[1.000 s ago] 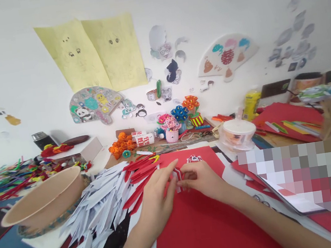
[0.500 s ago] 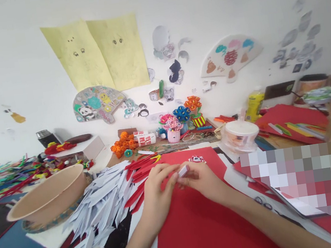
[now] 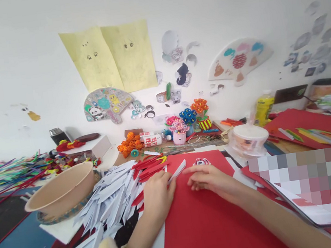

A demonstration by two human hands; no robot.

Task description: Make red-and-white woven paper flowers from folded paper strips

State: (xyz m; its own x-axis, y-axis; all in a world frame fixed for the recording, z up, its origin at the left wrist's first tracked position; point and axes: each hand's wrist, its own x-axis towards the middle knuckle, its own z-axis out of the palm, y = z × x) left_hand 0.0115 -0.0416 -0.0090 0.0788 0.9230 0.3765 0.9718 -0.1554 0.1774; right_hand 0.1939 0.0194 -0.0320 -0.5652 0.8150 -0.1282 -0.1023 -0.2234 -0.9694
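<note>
My left hand is closed on a folded white paper strip, whose end sticks out past the thumb toward the upper right. My right hand is just to the right of the strip, apart from it, with fingers loosely bent and nothing seen in them. Both hands are over a stack of red paper. Behind my right hand, near the sheet's far edge, lies a small red-and-white folded paper piece. A heap of folded white paper strips and several red folded strips lie left of my left hand.
A beige oval basin stands at the left. Craft flowers line the wall at the back. A round white-lidded tub and a yellow bottle stand back right. A blurred-out tablet-like device lies at the right.
My right hand has let go of the white paper strip and drawn away to the right. My left hand still holds it. The whole view has shifted slightly.
</note>
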